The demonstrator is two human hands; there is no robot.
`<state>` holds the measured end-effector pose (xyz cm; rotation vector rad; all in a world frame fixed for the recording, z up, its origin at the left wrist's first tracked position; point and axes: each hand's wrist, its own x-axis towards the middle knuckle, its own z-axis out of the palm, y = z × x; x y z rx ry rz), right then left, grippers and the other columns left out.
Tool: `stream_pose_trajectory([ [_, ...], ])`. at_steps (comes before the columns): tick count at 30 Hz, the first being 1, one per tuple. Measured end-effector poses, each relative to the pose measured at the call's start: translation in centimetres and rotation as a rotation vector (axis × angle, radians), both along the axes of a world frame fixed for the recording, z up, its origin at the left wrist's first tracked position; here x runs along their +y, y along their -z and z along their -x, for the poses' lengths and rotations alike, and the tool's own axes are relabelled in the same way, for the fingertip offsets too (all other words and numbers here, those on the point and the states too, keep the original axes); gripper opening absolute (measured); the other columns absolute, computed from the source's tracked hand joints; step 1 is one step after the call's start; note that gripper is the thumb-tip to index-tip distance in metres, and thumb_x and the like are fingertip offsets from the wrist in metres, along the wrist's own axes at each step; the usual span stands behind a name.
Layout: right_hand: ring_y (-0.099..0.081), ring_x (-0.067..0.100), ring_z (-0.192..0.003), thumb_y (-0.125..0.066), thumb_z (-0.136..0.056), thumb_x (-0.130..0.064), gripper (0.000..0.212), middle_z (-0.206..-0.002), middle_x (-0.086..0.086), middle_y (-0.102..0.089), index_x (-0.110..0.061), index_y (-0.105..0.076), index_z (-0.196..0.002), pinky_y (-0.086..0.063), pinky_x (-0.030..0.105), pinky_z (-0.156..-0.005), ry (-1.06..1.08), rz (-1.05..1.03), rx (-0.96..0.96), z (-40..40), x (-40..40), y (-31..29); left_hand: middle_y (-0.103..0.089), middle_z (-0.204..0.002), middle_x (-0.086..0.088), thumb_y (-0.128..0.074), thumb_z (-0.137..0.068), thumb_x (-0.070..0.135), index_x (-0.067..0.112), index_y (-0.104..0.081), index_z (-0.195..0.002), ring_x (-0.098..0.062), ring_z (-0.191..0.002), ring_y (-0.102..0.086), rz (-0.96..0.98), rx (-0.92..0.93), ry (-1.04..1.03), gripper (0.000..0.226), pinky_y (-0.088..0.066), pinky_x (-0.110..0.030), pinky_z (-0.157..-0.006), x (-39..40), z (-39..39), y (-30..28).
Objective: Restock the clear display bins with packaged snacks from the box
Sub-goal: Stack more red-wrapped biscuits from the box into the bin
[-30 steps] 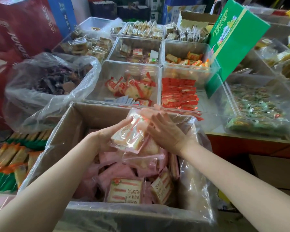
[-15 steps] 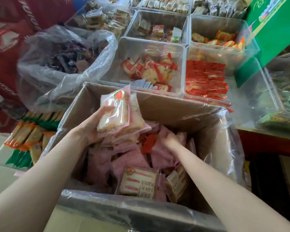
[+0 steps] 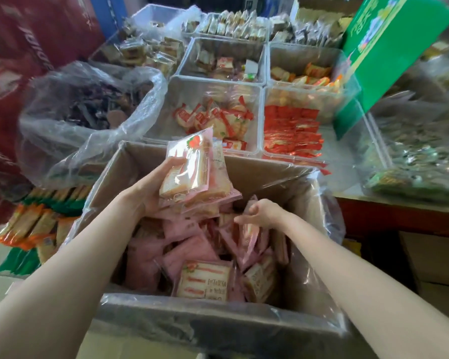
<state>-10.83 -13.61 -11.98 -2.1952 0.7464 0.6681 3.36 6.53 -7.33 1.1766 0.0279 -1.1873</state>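
The packaged snacks (image 3: 205, 282) were flat cake slices sealed in pink-and-clear wrappers, some printed with a strawberry and striped label, and they lay jumbled in the cardboard box (image 3: 130, 161), which was lined with a clear plastic bag turned over its rim. A fanned stack of snack packs (image 3: 192, 174) stood above the box's far left part, its top corner reaching over the near wall of the clear display bin (image 3: 218, 84) that held red-and-white wrapped biscuits. That bin was only thinly filled, with bare floor showing on its left side, and the neighbouring bin (image 3: 347, 141) of red foil packs had open room toward its right end. The box's far rim sat just beside those bins, a plastic sack of dark snacks (image 3: 88, 110) crowded the left, and a green carton (image 3: 389, 47) leaned over the bins on the right. The left hand (image 3: 151, 190) reached forward with its palm up, its grip curled round the stack, thumb across the front pack. The right hand (image 3: 262, 213) was low inside the box, knuckles up, its grip pinching a single pink pack (image 3: 249, 237) by its upper edge among the loose ones.
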Motion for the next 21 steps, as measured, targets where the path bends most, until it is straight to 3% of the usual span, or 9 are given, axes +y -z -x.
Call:
stream_pose_trajectory([
  [1,-0.051,0.017,-0.072,-0.069,-0.08,-0.044,0.034,-0.07,-0.001,-0.055,-0.014,-0.06,-0.065,-0.037,0.018,-0.061,0.092,-0.01,-0.116,0.4,-0.2,-1.6,-0.07,-0.077,-0.006,-0.065,-0.067,0.039,0.011,-0.074,-0.084,-0.016,-0.061,-0.067,-0.008,-0.037,0.01,0.033,-0.057,-0.025,-0.062,-0.7,0.3,-0.7],
  [3,-0.058,0.015,-0.078,-0.074,-0.078,-0.033,0.022,-0.079,0.002,-0.067,-0.012,-0.07,-0.075,-0.043,0.021,-0.07,0.25,-0.022,-0.296,1.0,-0.8,-4.0,-0.071,-0.075,-0.005,-0.066,-0.068,0.034,0.013,-0.076,-0.074,-0.015,-0.059,-0.067,-0.012,-0.109,0.033,0.024,-0.055,-0.024,-0.061,-2.1,1.1,-2.1],
  [5,-0.061,0.017,-0.087,-0.073,-0.079,-0.026,0.02,-0.095,0.006,-0.071,-0.01,-0.072,-0.09,-0.044,0.023,-0.076,0.291,0.075,-0.4,1.5,-1.9,-6.4,-0.071,-0.078,-0.006,-0.071,-0.06,0.035,0.013,-0.074,-0.082,-0.016,-0.062,-0.067,-0.022,-0.15,0.044,0.032,-0.055,-0.026,-0.065,-3.2,2.0,-3.4],
  [9,-0.061,0.018,-0.08,-0.072,-0.078,-0.012,0.02,-0.086,0.0,-0.065,-0.013,-0.062,-0.095,-0.041,0.016,-0.059,0.648,0.057,-0.761,4.1,-5.7,-12.0,-0.068,-0.087,-0.009,-0.073,-0.057,0.042,0.012,-0.065,-0.102,-0.021,-0.07,-0.064,-0.031,-0.181,0.049,0.055,-0.05,-0.033,-0.08,-6.1,4.3,-5.6],
  [12,-0.064,0.01,-0.06,-0.059,-0.087,-0.011,0.035,-0.088,0.002,-0.063,-0.005,-0.052,-0.12,-0.042,0.012,-0.039,0.969,-0.611,-0.96,7.7,-10.1,-15.9,-0.069,-0.072,-0.009,-0.062,-0.076,0.038,0.01,-0.063,-0.096,-0.019,-0.057,-0.065,0.024,-0.179,0.074,0.035,-0.056,-0.026,-0.059,-10.1,7.3,-7.6],
  [15,-0.07,0.017,-0.061,-0.041,-0.095,-0.011,0.023,-0.078,0.008,-0.072,-0.001,-0.057,-0.108,-0.053,0.024,-0.046,0.881,-1.093,-1.016,12.1,-13.5,-18.5,-0.065,-0.057,-0.008,-0.053,-0.087,0.034,0.007,-0.058,-0.092,-0.017,-0.043,-0.062,-0.01,-0.237,0.124,0.027,-0.052,-0.023,-0.043,-15.8,11.7,-9.6],
  [16,-0.07,0.018,-0.064,-0.043,-0.094,-0.012,0.02,-0.076,0.008,-0.072,-0.003,-0.06,-0.102,-0.056,0.028,-0.052,0.84,-1.112,-1.006,13.4,-14.6,-18.9,-0.066,-0.057,-0.008,-0.054,-0.087,0.034,0.007,-0.06,-0.091,-0.017,-0.043,-0.062,-0.015,-0.244,0.14,0.028,-0.053,-0.024,-0.042,-17.9,13.4,-10.2],
  [19,-0.067,0.019,-0.07,-0.058,-0.089,-0.02,0.013,-0.08,0.006,-0.071,-0.011,-0.065,-0.093,-0.054,0.033,-0.068,0.828,-0.8,-0.941,17.1,-18.2,-18.9,-0.07,-0.068,-0.009,-0.05,-0.089,0.043,0.008,-0.065,-0.092,-0.018,-0.051,-0.066,0.023,-0.231,0.241,0.038,-0.056,-0.028,-0.046,-25.4,18.0,-10.5],
  [21,-0.065,0.018,-0.066,-0.06,-0.087,-0.025,0.013,-0.081,0.006,-0.069,-0.013,-0.065,-0.09,-0.053,0.028,-0.061,0.852,-0.659,-0.897,19.9,-21.5,-18.2,-0.071,-0.072,-0.008,-0.04,-0.095,0.041,0.007,-0.069,-0.087,-0.017,-0.054,-0.067,0.063,-0.237,0.307,0.045,-0.054,-0.026,-0.043,-30.5,21.4,-10.1],
])
